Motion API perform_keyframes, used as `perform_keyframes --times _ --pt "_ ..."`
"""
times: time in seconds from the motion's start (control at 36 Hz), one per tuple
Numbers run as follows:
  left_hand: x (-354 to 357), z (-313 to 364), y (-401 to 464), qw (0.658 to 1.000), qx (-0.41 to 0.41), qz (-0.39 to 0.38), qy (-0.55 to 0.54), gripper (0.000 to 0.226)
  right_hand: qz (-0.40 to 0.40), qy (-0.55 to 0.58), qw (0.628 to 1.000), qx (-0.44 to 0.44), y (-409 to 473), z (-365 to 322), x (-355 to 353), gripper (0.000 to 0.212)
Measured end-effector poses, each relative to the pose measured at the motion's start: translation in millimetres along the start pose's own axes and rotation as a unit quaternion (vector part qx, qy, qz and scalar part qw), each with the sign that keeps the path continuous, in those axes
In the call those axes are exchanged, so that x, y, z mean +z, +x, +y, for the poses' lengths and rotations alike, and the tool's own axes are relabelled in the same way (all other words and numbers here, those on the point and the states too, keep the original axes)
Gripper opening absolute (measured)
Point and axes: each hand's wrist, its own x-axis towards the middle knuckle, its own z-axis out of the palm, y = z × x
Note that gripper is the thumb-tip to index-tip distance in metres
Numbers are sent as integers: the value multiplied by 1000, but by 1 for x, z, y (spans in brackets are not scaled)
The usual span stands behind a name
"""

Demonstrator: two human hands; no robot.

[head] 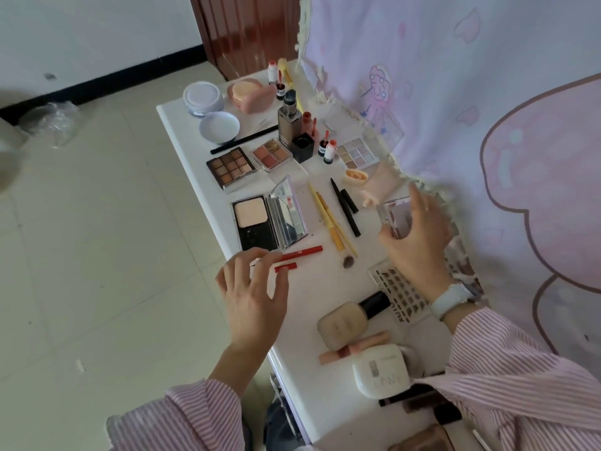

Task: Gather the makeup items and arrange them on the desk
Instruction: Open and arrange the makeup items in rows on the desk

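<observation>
Two hands busy: right hand (419,236) grip clamped on small clear case (395,219) above bench (305,379); left hand (253,288) fingers spread, touching red pencil (300,252). Pencil may roll off edge.

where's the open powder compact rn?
Head view: the open powder compact lies near the desk's left edge, just beyond the red pencil and the left hand.
</observation>
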Motion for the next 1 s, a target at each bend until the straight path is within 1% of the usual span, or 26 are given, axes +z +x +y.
perform_keyframes --times 0.03,0.06,0.08,0.11,0.14,0.17,0.19,0.22,0.25,0.31,0.39,0.44,0.5,0.53,0.58,0.64,0.69,0.72,0.81,0.86,0.92,0.94,1.0 --pt "-4 5 2 999 -14 -12 -45 20 8 96 995 29 -5 -7 -6 73" --pt "-9 10 4 995 -30 -32 -95 22 -6 211 975 67 -9 -14 -14 64" --pt "-12 14 6 988 -42 -58 -137 24 -37 337 935 103 -12 -21 -22 50" --pt "-15 19 8 982 -48 -83 -165 26 -78 465 872 134 -16 -27 -30 32" --pt "-17 22 9 977 -49 -106 -180 27 -120 582 787 168 -18 -28 -35 16" --pt "-18 25 9 972 -50 -126 -192 29 -154 670 697 202 -21 -29 -37 8" --pt "-18 27 10 967 -53 -145 -203 31 -188 714 635 226 -24 -31 -40 12" --pt "-19 29 11 962 -56 -159 -213 32 -209 729 605 243 -27 -31 -40 21" --pt "-21 31 12 959 -55 -169 -221 31 -225 732 590 256 -30 -33 -40 29" --pt "-24 34 14 954 -51 -182 -233 27 -246 731 576 272 -34 -34 -37 36" --pt "-28 37 17 941 -80 -193 -268 22 -258 695 614 271 -38 -32 -29 35" --pt "-30 37 17 922 -128 -206 -304 21 -249 692 609 295 -39 -29 -23 27" --pt "-32 38 19 888 -191 -236 -345 22 -252 683 598 336 -40 -28 -20 19" --pt "-33 39 20 866 -224 -256 -366 22 -262 669 598 355 -42 -29 -19 20" --pt "-33 41 22 824 -281 -295 -394 32 -300 636 607 371 -46 -32 -17 24" --pt "-32 45 24 788 -319 -323 -416 44 -336 599 628 365 -52 -37 -14 28" --pt "-30 49 23 768 -318 -341 -439 50 -357 553 671 342 -57 -45 -13 34" --pt "-29 50 23 762 -316 -341 -452 51 -358 527 700 324 -59 -48 -13 37" --pt "-29 53 23 753 -314 -335 -471 48 -328 438 793 267 -64 -59 -13 39" --pt "-29 54 25 736 -313 -335 -498 41 -310 366 849 222 -65 -66 -15 37" --pt "-29 56 26 712 -313 -346 -524 36 -293 313 886 177 -66 -70 -20 31" --pt "-29 56 25 705 -313 -348 -532 35 -288 300 898 145 -66 -71 -24 27" --pt "-28 57 24 697 -321 -341 -543 36 -292 283 910 85 -66 -73 -31 21"
